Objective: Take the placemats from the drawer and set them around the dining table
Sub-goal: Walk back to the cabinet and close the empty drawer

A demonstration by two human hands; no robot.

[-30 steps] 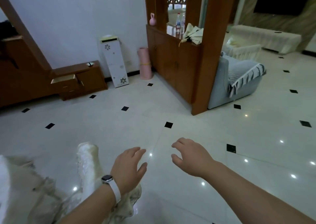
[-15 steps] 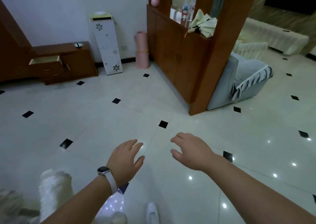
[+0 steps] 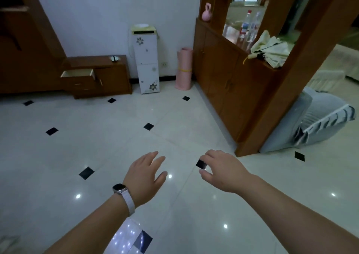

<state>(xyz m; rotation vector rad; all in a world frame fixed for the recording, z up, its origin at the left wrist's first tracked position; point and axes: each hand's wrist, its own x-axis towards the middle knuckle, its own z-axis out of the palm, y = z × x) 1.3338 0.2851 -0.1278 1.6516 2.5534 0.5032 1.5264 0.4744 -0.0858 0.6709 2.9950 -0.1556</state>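
A low wooden cabinet point(image 3: 108, 79) stands against the far wall with its top drawer point(image 3: 78, 74) pulled open; the drawer's inside cannot be made out from here. No placemats or dining table are in sight. My left hand point(image 3: 145, 178), a watch on its wrist, floats over the tiled floor with relaxed fingers and holds nothing. My right hand point(image 3: 220, 169) hovers beside it, fingers loosely curled and empty. Both hands are far from the drawer.
A white floral cabinet point(image 3: 146, 61) and a rolled pink mat point(image 3: 183, 69) stand by the wall. A wooden partition point(image 3: 250, 90) with bottles and a folded umbrella point(image 3: 269, 49) rises at right, a grey sofa point(image 3: 318, 121) behind it. Glossy white tiles lie between me and the cabinet.
The view has advanced toward the cabinet and swung; the white chair at lower left has dropped out of sight. Both hands keep the same empty pose.
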